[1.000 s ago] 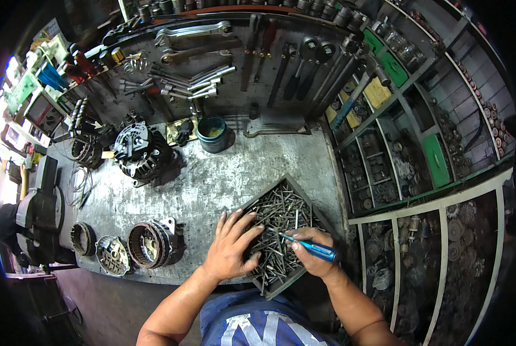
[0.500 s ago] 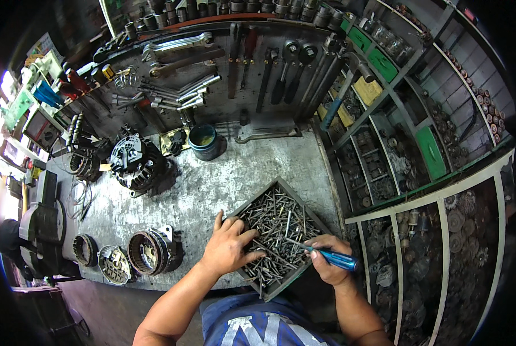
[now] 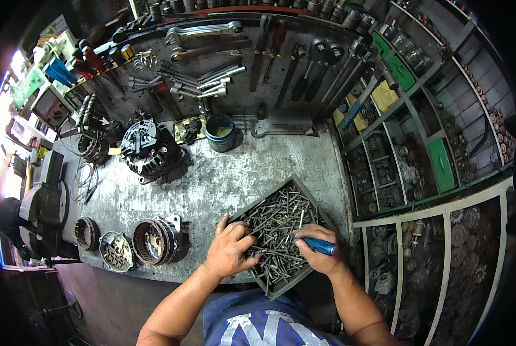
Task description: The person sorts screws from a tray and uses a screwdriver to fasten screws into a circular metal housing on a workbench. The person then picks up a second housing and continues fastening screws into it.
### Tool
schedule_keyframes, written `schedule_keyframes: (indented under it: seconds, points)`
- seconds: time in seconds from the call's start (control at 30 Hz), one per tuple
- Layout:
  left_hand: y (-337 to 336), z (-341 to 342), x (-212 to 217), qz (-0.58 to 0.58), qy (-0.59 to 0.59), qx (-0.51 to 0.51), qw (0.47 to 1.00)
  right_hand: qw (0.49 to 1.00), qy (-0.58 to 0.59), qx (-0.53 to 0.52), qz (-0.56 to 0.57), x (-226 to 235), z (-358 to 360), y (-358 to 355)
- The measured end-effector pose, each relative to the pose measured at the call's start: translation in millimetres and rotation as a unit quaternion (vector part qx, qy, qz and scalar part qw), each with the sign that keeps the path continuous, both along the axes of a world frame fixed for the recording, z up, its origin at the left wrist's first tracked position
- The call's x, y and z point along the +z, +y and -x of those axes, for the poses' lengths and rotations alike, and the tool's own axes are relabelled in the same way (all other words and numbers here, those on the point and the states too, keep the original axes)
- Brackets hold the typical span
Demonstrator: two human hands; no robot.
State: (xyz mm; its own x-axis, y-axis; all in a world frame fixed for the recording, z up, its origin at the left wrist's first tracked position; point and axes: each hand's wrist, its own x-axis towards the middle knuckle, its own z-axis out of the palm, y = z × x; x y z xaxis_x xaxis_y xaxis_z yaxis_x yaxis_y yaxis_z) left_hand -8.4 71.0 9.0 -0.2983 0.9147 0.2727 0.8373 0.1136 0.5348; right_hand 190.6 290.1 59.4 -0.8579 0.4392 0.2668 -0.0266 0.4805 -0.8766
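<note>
A dark square tray (image 3: 291,282) full of loose bolts and screws (image 3: 278,230) sits at the bench's near edge, one corner toward me. My left hand (image 3: 229,249) is closed over its left rim, with the thumb and some fingers over the bolts and one finger outside along the edge. In my right hand (image 3: 321,254) is a screwdriver with a blue handle (image 3: 319,246), held above the right part of the bolts. Its handle points right; its shaft is mostly hidden by my fingers and hard to tell from the bolts.
Left on the bench (image 3: 212,190) stand an alternator (image 3: 148,147), a stator ring (image 3: 87,233), an end cover (image 3: 116,251) and a round housing (image 3: 154,241). A blue-green can (image 3: 220,135) is at the back, below hanging wrenches (image 3: 206,30). Parts shelves (image 3: 408,216) border the right; a vise (image 3: 42,202), the left.
My right hand has moved left and farther out over the bolts with the screwdriver. My left hand keeps its place on the tray. The whole view has shifted slightly.
</note>
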Motion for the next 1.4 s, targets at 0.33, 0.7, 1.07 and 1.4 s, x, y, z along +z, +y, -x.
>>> schedule_keyframes:
  seconds: [0.33,0.7,1.07,1.4]
  points:
    - [2,-4,1,-0.026,-0.008,0.023,0.999,0.995,0.069,-0.066,-0.022,-1,1,15]
    - [5,-8,1,-0.017,-0.015,0.049,0.999,0.997,-0.043,0.052,-0.026,48,-16,8]
    - [7,-7,3,-0.03,-0.038,0.063,0.997,0.998,0.018,-0.042,0.031,-20,-23,-20]
    - [5,-7,3,-0.032,-0.03,0.054,0.998,0.996,0.008,-0.083,0.035,-29,-24,-15]
